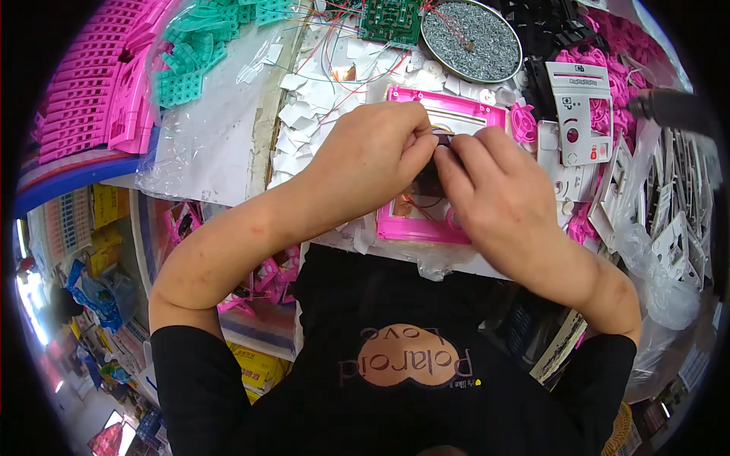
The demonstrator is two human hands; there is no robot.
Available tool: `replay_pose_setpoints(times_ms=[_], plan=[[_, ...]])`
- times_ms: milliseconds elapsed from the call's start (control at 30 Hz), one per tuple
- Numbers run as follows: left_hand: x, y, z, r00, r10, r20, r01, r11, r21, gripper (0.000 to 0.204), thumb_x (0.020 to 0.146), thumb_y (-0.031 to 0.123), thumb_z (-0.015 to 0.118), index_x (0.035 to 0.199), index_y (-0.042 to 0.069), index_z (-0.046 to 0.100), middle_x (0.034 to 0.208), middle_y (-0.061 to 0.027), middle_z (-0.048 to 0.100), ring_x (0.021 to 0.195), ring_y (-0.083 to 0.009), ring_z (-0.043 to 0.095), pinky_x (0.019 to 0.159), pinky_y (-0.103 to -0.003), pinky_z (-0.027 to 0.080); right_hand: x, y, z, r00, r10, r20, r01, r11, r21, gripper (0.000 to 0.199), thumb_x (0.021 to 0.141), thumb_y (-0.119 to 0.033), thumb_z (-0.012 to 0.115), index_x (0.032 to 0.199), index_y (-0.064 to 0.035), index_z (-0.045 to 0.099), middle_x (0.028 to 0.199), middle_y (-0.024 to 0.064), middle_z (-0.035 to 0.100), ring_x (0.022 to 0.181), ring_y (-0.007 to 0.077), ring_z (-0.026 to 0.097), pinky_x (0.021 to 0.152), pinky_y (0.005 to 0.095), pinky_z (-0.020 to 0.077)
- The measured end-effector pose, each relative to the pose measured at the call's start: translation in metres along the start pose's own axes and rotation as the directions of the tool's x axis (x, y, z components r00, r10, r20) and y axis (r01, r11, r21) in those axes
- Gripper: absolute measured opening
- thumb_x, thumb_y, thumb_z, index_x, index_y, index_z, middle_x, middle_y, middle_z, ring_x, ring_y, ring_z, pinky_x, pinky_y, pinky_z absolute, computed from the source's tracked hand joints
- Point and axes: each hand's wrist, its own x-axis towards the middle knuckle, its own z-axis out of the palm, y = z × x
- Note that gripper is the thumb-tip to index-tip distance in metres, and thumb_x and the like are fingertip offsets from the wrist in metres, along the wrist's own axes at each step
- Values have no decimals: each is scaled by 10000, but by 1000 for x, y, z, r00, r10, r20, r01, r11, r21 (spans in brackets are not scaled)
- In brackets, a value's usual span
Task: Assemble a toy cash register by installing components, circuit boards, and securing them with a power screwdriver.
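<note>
A pink plastic housing [417, 229], shaped like a rectangular frame, lies on the worktable in front of me. My left hand [372, 148] reaches over its left side with thumb and forefinger pinched together. From the right, my right hand [502, 190] brings its thumb and fingers to the same spot. Between the fingertips of both hands sits a small dark piece [443, 140], too covered to name more closely. Inside the housing, thin reddish wires [414, 204] show below my fingers. Much of the housing's middle and right side is hidden by my hands.
White paper-like pieces [300, 114] lie scattered left of the housing. Beyond are a green circuit board [389, 21] with wires and a round tray of screws [522, 57]. White printed panels [582, 137] and a dark tool [669, 110] are at right; pink grilles [84, 68] and teal parts [182, 87] at left.
</note>
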Motion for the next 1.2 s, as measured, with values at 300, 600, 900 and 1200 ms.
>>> replay_pose_setpoints(times_ms=[300,600,900,1200], plan=[[8,-2,-18,965,-189,179,220,960,-172,191,958,175,690,946,-15,701,739,15,626,671,-37,518,600,-239,426,-2,18,-1,992,122,30,-125,938,323,423,724,-77,751,1120,-11,617,950,109,608,894,309,600,718,394,528],[3,1,-29,969,-122,216,169,963,-211,135,952,116,698,967,-18,712,782,1,663,691,-37,549,621,-229,450,-3,18,0,983,172,70,-186,908,376,568,711,-74,801,1221,-40,553,935,113,609,887,323,604,694,425,532],[10,3,-25,963,-122,241,173,963,-204,109,904,84,735,922,-18,700,778,-28,677,692,-77,592,624,-247,472,-3,20,0,989,143,27,-142,907,396,465,714,-60,784,1140,-34,599,946,109,615,885,318,603,726,415,530],[13,-2,-22,978,7,209,31,984,-173,122,905,78,727,895,-32,674,739,-45,641,671,-93,574,616,-257,470,0,19,-4,985,144,100,-169,928,331,407,709,-96,802,1079,-54,638,986,82,623,936,287,608,737,389,546]])
